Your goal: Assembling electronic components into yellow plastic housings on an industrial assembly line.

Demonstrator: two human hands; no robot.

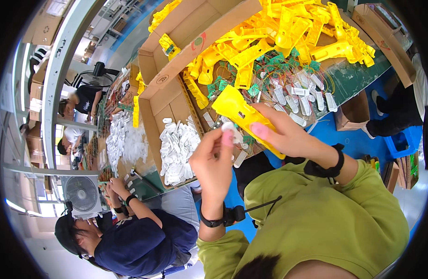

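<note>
I observe one fisheye camera, head-worn, positioned above the near side of the green table (363, 74). Orientation: downward and across the table. Range: close. Field: wide, circular, extending beyond the table left and right.

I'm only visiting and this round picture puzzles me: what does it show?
There is no machine here, just a person wearing a wide fisheye camera on the head. It looks down and makes straight edges bend. The bare right hand holds a long yellow plastic shell; the bare left hand pinches a small white piece close by. On the green worktable lie heaped yellow shells, green circuit boards and oblong white plastic parts; a brown cardboard box holds many small white pieces.
</note>
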